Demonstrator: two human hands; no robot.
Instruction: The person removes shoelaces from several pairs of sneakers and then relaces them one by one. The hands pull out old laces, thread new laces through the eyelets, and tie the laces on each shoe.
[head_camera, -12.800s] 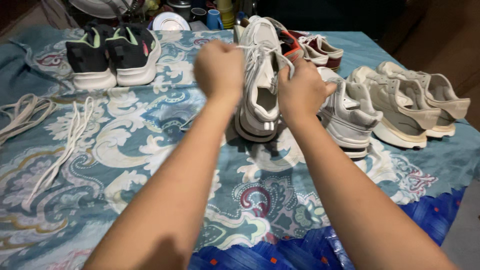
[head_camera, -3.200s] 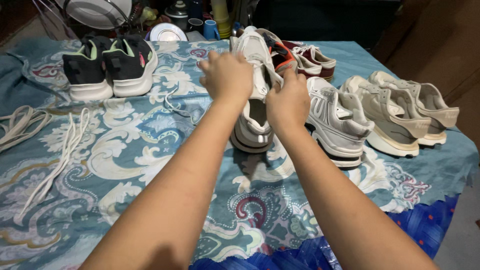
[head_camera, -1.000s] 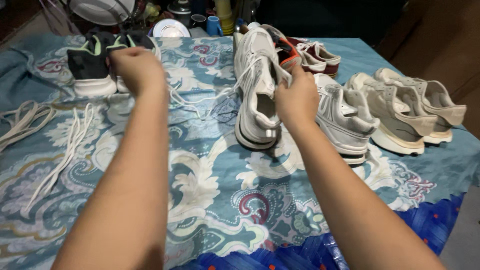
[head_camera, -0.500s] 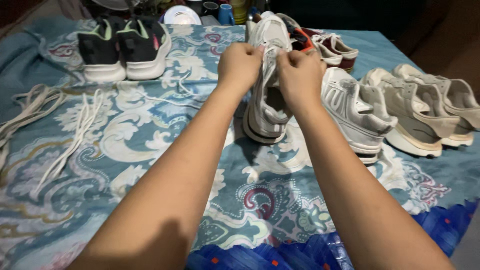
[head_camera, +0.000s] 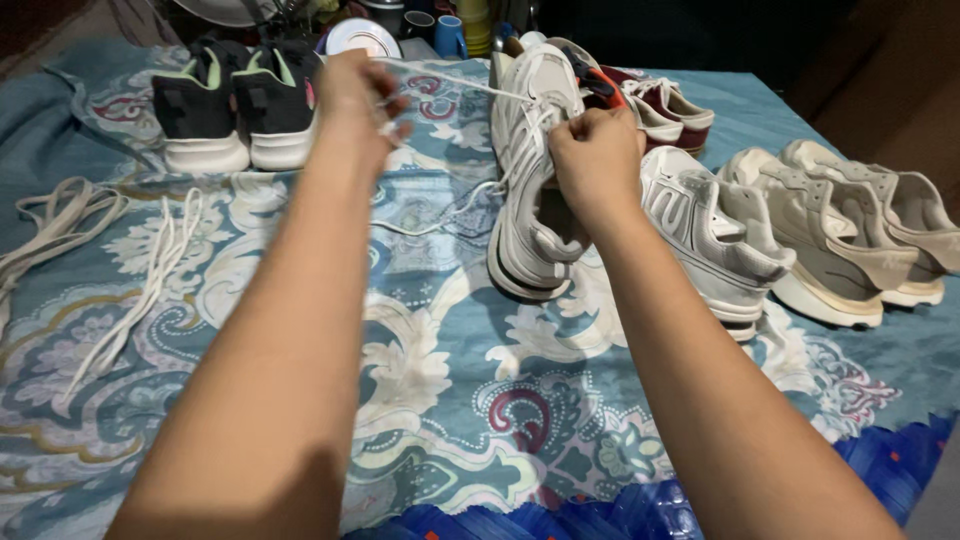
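A light grey sneaker (head_camera: 530, 200) stands tilted on its side at the middle of the patterned blue cloth (head_camera: 420, 330). My right hand (head_camera: 597, 160) grips its upper edge near the eyelets. My left hand (head_camera: 355, 95) is out to the left, pinching the sneaker's white lace (head_camera: 455, 85), which runs taut from the hand to the shoe. A loose stretch of the same lace hangs down and lies on the cloth between my hands.
Its grey mate (head_camera: 715, 235) lies just right, then a beige pair (head_camera: 850, 230). A red-and-white pair (head_camera: 655, 100) sits behind. A black pair with green trim (head_camera: 240, 105) is at back left. Loose white laces (head_camera: 130, 290) lie at left. Dishes and cups (head_camera: 420, 25) stand beyond the table.
My left hand has moved away from the sneaker to the left, drawing the lace out through the eyelets. My right hand stays on the shoe.
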